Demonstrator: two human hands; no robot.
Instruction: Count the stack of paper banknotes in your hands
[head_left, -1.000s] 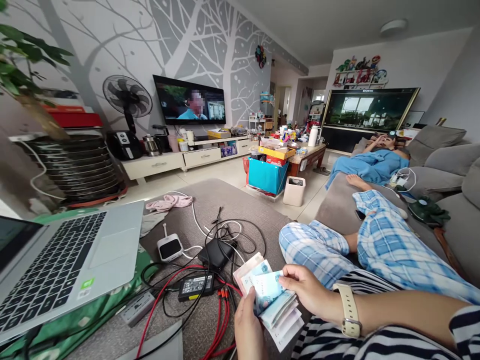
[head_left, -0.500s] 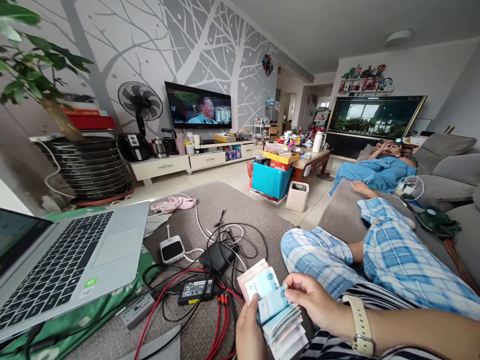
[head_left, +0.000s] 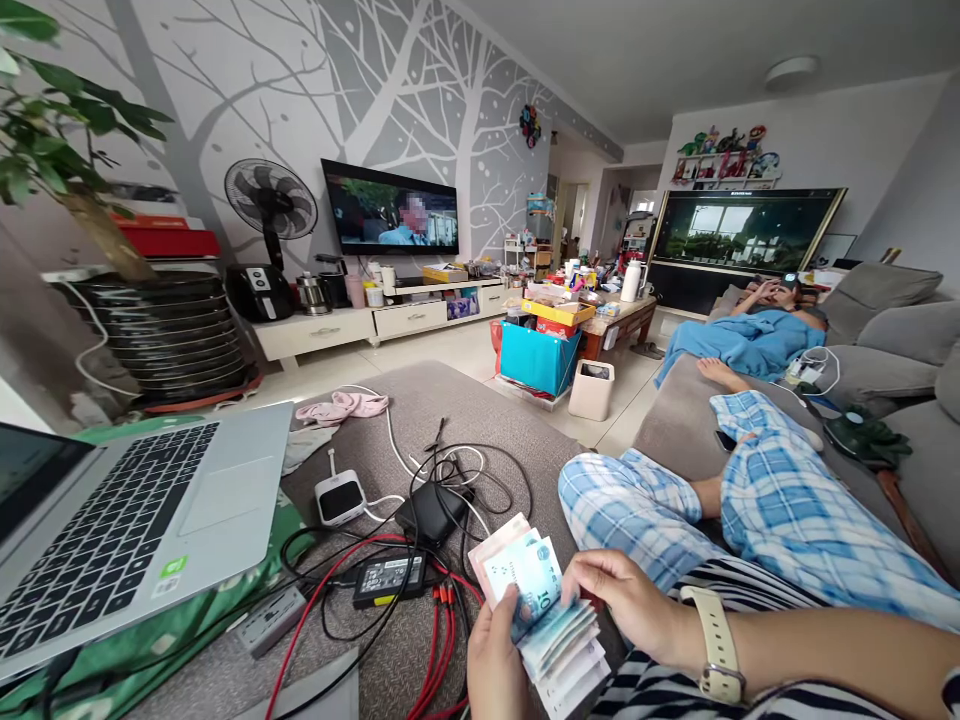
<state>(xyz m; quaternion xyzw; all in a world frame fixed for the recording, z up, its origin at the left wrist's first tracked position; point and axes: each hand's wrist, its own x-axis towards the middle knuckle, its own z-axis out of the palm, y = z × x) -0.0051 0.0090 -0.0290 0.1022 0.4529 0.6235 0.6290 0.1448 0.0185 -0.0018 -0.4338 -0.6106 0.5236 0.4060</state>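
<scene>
Right now, the left hand (head_left: 496,655) holds a thick, fanned bunch of blue-green, pink and pale paper banknotes (head_left: 527,578), its thumb pressed on top. The right hand (head_left: 619,595) is bent in, with its fingertips touching the right edge of the notes. I can't tell if they pinch one note, a few, or none.

The notes sit between the two hands, poking up past the left thumb and hanging down below the right fingers. Just left of the left hand are thin red cables (head_left: 450,612), and further left is a flat black plastic power brick (head_left: 388,578) with a yellow label. Past the right hand are blue-and-white checked cloth trousers (head_left: 634,485).

The notes spread out unevenly, so some could slip out if the left thumb gets loose. They might fall into the cables. Two notes could also stick together and get picked up as one, because their edges lie so close. Pulling too hard might bend or tear one.
</scene>
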